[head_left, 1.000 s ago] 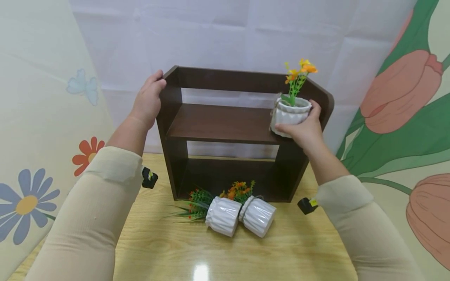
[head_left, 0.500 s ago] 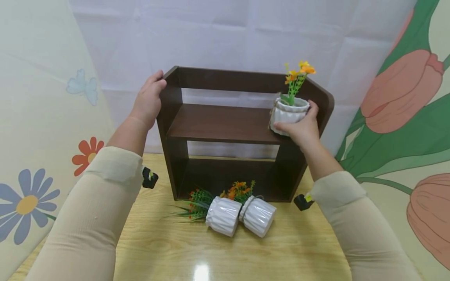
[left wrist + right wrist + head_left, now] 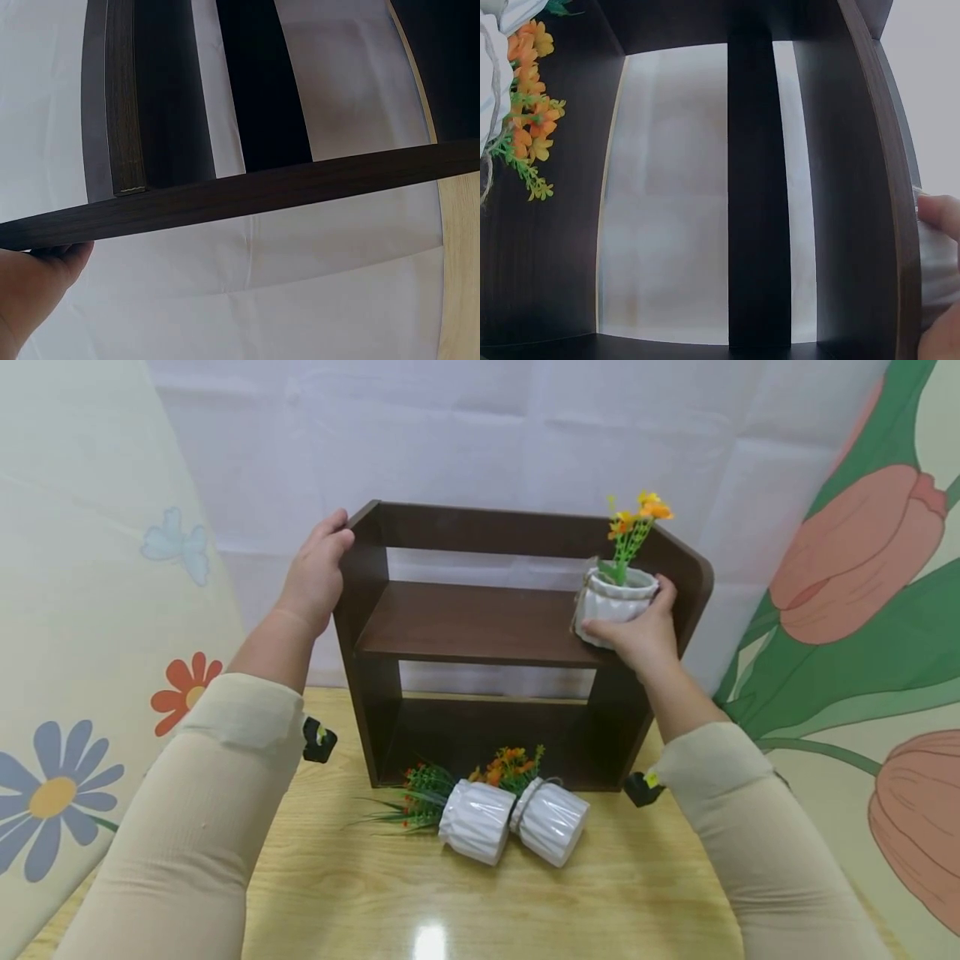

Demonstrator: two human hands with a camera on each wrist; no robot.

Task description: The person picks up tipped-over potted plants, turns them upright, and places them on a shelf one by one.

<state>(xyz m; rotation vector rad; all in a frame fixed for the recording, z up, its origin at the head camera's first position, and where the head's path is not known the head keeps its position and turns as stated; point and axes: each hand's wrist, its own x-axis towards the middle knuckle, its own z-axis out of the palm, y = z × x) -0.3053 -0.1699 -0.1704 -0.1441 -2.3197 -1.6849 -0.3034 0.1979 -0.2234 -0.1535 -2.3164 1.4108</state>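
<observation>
Both arms are extended forward, hands well apart. The left hand [image 3: 313,578] is set against the outer left side, near the top, of a dark-brown two-level wooden shelf unit [image 3: 465,622]; whether its fingers are curled round the edge cannot be told. By the right hand [image 3: 648,631] a white ribbed pot with twine and yellow-orange flowers [image 3: 609,607] is gripped, thumb across the front. This pot is held roughly upright at the right end of the upper level (contact between base and board cannot be confirmed).

Three potted plants are counted: one in hand, two on the pale wood-grain table [image 3: 360,893]. Of these, a white faceted pot with red-dotted greenery [image 3: 477,822] and a white ribbed pot with orange flowers [image 3: 550,822] are tipped over side by side, the lower level's front being partly blocked by their foliage. Behind, a creased white cloth [image 3: 450,435] is hung.
</observation>
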